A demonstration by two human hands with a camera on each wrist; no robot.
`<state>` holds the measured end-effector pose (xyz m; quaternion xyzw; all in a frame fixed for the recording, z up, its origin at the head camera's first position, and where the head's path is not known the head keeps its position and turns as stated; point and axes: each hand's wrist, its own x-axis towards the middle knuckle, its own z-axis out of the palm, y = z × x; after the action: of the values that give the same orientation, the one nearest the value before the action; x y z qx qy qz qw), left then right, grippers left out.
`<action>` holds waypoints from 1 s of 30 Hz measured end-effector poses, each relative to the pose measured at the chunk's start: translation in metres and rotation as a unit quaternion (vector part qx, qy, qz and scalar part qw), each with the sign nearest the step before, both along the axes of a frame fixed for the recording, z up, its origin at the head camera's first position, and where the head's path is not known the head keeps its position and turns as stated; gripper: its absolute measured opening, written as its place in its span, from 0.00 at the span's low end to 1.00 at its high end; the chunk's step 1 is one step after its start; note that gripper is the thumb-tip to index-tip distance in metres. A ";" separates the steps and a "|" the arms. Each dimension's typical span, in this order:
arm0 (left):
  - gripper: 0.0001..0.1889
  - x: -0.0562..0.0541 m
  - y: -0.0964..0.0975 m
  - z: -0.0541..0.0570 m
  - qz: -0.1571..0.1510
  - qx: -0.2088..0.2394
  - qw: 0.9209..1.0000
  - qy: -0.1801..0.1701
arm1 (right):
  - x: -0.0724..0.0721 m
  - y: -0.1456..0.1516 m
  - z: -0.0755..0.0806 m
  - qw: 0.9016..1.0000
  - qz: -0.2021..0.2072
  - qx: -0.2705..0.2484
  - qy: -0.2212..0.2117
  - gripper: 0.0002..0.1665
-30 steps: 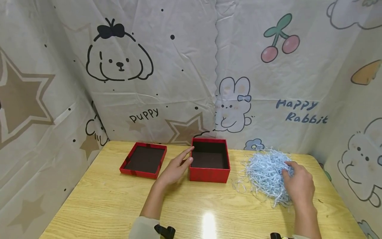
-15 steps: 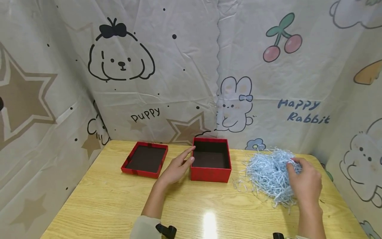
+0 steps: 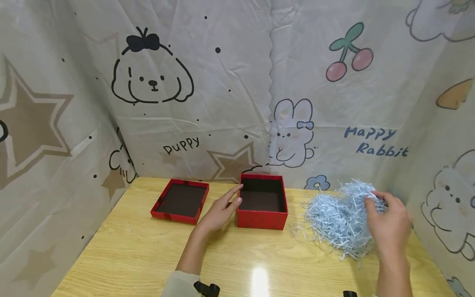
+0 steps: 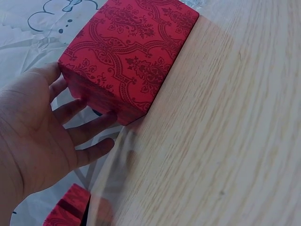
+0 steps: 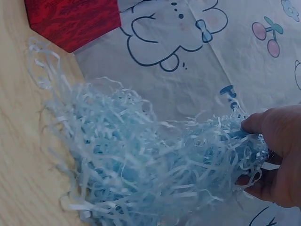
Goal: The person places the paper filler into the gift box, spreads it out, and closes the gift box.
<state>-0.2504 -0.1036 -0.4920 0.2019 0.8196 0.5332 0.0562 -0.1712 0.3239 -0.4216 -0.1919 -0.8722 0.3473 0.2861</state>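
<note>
I judge the step in hand to be gathering up the blue shredded paper (image 3: pixel 334 222), which lies heaped on the bench (image 3: pixel 141 255) to the right of the red box (image 3: pixel 261 219); the right hand (image 3: pixel 389 222) has thumb and fingers curled on the heap's far right part, pinching strands between them; the left hand (image 3: pixel 219 212) has its fingers apart and extended, some of them against the box's left side, gripping nothing. The pinched part rises above the rest of the heap but runs on into it, so to my mind the next move calls for a fuller hold and a slow pull, lest the tangle drag or shed loose strands; I would leave the left hand where it is, as a steady against the box.

From the head view I get the layout: the box with its dark inside facing up, and the red lid (image 3: pixel 179 200), hollow side up, well to its left; neither wrist view gives me that inside. The left wrist view adds the scrolled pattern on the box's outer wall, and shows the lowest finger clear of it; of the lid it has only a corner. The right wrist view shows strands threading between thumb and fingers, a grip I read poorly from above; it also shows loose curls trailing towards the box.
</note>
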 end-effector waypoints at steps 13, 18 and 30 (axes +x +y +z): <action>0.30 0.002 0.000 -0.003 0.006 0.001 1.000 0.000 | 0.003 0.002 0.024 1.000 -0.016 -0.001 0.006 0.24; 0.30 0.000 0.001 -0.005 -0.001 -0.001 1.000 0.000 | 0.003 0.002 0.043 1.000 -0.010 -0.010 0.016 0.24; 0.28 0.002 0.000 -0.003 0.002 0.009 1.000 -0.007 | -0.008 -0.021 0.077 0.997 0.018 0.010 0.081 0.21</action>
<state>-0.2484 -0.1040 -0.4948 0.1970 0.8150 0.5418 0.0586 -0.1787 0.3030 -0.3444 -0.1450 -0.8528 0.3580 0.3514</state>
